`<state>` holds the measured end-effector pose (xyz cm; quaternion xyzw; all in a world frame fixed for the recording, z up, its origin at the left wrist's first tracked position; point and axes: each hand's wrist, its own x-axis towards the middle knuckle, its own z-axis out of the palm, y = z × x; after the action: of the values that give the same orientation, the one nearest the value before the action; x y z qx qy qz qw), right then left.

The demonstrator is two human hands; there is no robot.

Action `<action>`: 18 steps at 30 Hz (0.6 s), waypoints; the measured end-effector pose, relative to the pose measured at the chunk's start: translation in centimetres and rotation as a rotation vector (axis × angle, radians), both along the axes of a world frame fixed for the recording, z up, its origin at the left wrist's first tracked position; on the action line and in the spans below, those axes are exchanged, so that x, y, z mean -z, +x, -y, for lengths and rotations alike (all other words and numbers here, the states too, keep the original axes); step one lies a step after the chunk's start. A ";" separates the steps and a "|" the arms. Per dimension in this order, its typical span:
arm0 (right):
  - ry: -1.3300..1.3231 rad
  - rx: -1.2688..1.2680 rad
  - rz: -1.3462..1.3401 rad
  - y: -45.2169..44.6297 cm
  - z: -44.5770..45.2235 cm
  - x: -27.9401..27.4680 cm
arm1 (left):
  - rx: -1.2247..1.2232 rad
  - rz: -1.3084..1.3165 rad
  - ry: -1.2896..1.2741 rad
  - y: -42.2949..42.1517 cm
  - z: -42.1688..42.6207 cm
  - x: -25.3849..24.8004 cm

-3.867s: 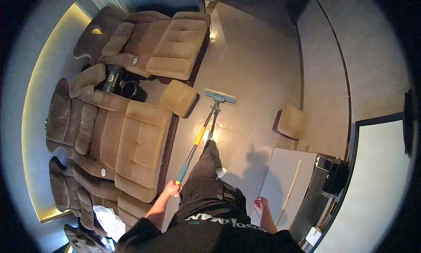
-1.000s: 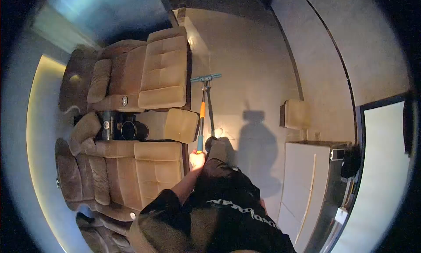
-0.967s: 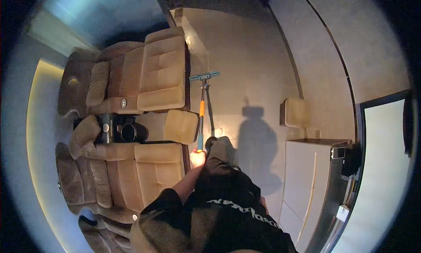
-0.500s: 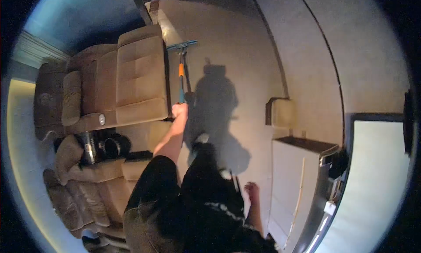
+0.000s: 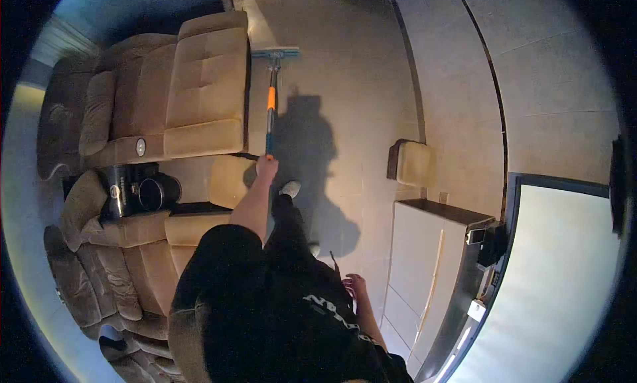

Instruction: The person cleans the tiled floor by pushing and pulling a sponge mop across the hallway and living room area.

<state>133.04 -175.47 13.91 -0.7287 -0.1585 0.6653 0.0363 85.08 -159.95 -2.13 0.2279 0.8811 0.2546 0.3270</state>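
Observation:
My left hand (image 5: 267,167) is wrapped round the lower end of a mop (image 5: 271,98). The mop has a dark pole with orange bands and a wide, flat teal head with a pale edge. Its head lies on the floor beside the far end of a brown recliner sofa (image 5: 202,84). My left arm reaches forward, past the sofa's near corner. At my right side hangs my right hand (image 5: 356,287), with loosely bent fingers, partly apart, and nothing visible in them. It is nearest to the low light-coloured cabinet.
Between the sofa sections sits a dark round container (image 5: 159,192). On the right are a small padded stool (image 5: 413,164), the cabinet (image 5: 424,263) and a large pale screen (image 5: 564,270). My shadow falls across the tiled floor (image 5: 371,84).
The view has shifted, with the sofa now higher and further left in it. Relative to the sofa, the mop head and my left hand have come back towards me. My left hand keeps its grip.

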 end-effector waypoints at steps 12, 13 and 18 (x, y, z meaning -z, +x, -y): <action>0.590 1.358 -1.284 13.4 0.7 -7.5 | -0.278 0.430 -0.049 19.8 29.6 -9.7; 0.695 1.583 -1.429 13.5 1.0 -11.0 | -0.262 0.431 -0.067 20.7 31.5 -12.1; 0.218 0.373 -0.297 33.0 7.8 2.8 | -0.245 0.651 -0.124 23.4 40.1 -16.0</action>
<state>166.04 -183.31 11.07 -0.6314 -0.0854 0.7258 0.2594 108.47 -200.07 13.89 0.0071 0.7652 0.2974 0.5709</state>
